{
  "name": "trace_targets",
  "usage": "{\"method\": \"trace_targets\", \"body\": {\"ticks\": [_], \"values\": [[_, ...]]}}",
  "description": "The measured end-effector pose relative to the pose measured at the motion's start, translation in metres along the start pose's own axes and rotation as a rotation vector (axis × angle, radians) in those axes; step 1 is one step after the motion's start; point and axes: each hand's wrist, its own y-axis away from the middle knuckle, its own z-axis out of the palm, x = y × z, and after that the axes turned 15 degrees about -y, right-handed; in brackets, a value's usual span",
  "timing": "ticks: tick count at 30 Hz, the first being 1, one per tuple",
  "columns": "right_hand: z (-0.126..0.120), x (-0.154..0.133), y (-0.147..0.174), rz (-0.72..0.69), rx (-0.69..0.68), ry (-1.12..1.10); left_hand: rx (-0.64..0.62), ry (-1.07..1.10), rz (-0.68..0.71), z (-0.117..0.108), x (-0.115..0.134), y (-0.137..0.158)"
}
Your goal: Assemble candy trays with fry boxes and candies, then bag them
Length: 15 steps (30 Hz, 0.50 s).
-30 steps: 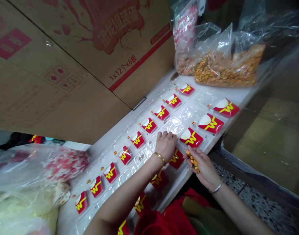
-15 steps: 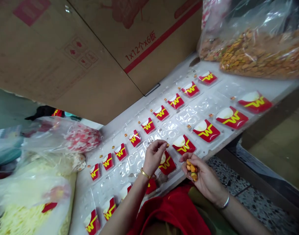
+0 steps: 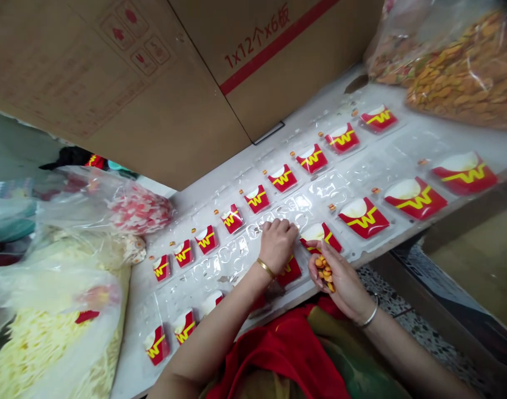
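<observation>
My left hand [image 3: 278, 245] is closed, fingers bent down over the clear plastic tray [image 3: 315, 191]; whatever is between the fingertips is hidden. My right hand [image 3: 345, 284] is half curled, palm up, around several tiny orange-brown toy burgers [image 3: 324, 271]. It hovers close to the tray's near edge. Red toy fries boxes with a yellow zigzag lie in the tray's two rows, such as one red fries box [image 3: 363, 219] right of my hands. Small burgers, like a tiny burger [image 3: 375, 190], sit beside many boxes. My left hand and forearm partly cover boxes in the near row.
A large cardboard box [image 3: 153, 111] stands behind the tray on the white table [image 3: 131, 316]. At the far right is a clear bag of orange-brown pieces [image 3: 456, 83]. Bags of pink-and-white pieces [image 3: 141, 210] and pale yellow strips [image 3: 32, 346] lie on the left.
My left hand has gone from pinching a tiny burger above the tray to fingers lowered at the tray, the burger out of sight. My right hand still holds burgers. The camera view has shifted.
</observation>
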Motion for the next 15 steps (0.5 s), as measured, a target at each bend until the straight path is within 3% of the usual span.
{"method": "trace_targets", "body": {"ticks": [4, 7, 13, 15], "values": [[0.001, 0.000, -0.004, -0.012, -0.008, 0.042, -0.024, -0.055, 0.048, -0.004, 0.002, 0.003], [0.003, 0.002, -0.004, -0.033, -0.029, 0.036, -0.049, 0.044, 0.020, -0.010, -0.003, 0.006], [0.011, 0.019, 0.005, -0.035, 0.016, 0.046, 0.006, 0.676, 0.015, -0.035, 0.001, 0.046], [0.014, 0.031, 0.008, -0.028, 0.027, 0.062, 0.018, 0.791, 0.007, -0.039, 0.006, 0.064]]}}
